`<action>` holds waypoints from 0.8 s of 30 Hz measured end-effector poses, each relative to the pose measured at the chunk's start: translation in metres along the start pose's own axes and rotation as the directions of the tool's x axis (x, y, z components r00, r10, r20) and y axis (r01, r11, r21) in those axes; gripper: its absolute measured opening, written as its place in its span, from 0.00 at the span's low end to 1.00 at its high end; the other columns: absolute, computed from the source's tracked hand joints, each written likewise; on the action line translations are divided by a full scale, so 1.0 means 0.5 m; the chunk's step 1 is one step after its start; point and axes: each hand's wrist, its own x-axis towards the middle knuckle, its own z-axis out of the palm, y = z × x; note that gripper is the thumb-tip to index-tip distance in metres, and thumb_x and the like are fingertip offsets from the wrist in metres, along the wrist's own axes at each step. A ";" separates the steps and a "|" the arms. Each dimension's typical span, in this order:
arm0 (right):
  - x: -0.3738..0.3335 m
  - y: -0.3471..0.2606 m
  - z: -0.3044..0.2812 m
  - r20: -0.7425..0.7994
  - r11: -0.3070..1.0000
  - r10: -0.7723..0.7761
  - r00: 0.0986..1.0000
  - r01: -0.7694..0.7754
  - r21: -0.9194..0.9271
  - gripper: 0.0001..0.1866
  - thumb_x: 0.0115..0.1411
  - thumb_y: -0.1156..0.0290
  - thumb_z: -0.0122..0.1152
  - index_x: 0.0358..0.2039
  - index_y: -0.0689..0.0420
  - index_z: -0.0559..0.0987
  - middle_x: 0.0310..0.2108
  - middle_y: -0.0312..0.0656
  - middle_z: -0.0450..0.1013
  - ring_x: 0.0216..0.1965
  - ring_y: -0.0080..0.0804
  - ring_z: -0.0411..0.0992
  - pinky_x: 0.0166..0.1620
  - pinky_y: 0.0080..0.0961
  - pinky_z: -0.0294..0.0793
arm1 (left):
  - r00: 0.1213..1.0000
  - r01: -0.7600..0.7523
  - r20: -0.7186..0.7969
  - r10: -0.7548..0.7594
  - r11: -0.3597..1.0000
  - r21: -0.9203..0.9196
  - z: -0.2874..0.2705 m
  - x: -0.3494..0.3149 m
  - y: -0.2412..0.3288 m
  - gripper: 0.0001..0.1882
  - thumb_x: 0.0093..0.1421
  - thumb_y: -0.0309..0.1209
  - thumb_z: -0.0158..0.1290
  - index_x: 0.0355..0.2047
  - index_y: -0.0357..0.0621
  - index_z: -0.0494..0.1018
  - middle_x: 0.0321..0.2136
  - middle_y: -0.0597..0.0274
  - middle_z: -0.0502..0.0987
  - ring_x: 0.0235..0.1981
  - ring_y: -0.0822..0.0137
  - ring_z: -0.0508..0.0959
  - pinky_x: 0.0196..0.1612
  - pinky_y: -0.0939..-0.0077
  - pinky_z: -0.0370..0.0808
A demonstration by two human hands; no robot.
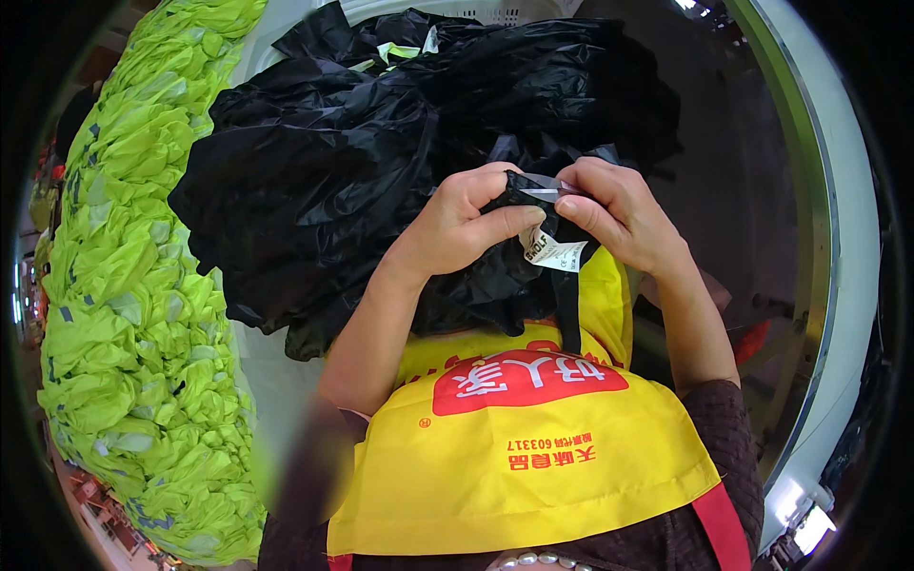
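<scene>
Two hands (466,224) (619,214) pinch black garment (495,276) | white basket (495,11): black garments

Wearing a bright yellow apron (514,457) with a red oval patch and red printed characters, red straps at the lower corners; underneath, a dark brown textured top (728,433) with short sleeves; forearms bare; a string of pale beads (538,561) at the neck
</scene>
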 end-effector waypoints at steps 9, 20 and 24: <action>-0.009 -0.004 0.014 -0.191 0.857 0.261 0.946 -0.136 0.497 0.16 0.61 0.59 0.49 0.28 0.59 0.74 0.24 0.33 0.69 0.27 0.18 0.65 0.31 0.16 0.64 | 1.000 0.015 0.000 -0.015 0.997 -0.073 0.001 -0.003 -0.006 0.06 0.54 0.25 0.54 0.33 0.37 0.73 0.29 0.66 0.72 0.27 0.77 0.71 0.32 0.85 0.68; 0.048 0.096 0.016 -0.036 0.953 0.288 0.957 -0.290 -0.085 0.17 0.44 0.67 0.65 0.32 0.58 0.70 0.29 0.44 0.70 0.30 0.35 0.68 0.34 0.24 0.68 | 0.999 0.001 -0.031 0.007 0.975 0.224 -0.009 -0.007 0.059 0.15 0.44 0.24 0.59 0.35 0.36 0.73 0.37 0.63 0.71 0.38 0.71 0.72 0.44 0.80 0.68; 0.008 0.082 -0.057 -0.502 0.987 0.163 0.849 -0.148 0.070 0.13 0.48 0.72 0.64 0.32 0.58 0.71 0.25 0.36 0.66 0.28 0.26 0.66 0.33 0.19 0.67 | 0.951 0.144 -0.291 0.104 0.683 0.716 -0.065 -0.063 0.057 0.13 0.45 0.20 0.57 0.33 0.36 0.75 0.42 0.54 0.73 0.43 0.60 0.74 0.47 0.74 0.69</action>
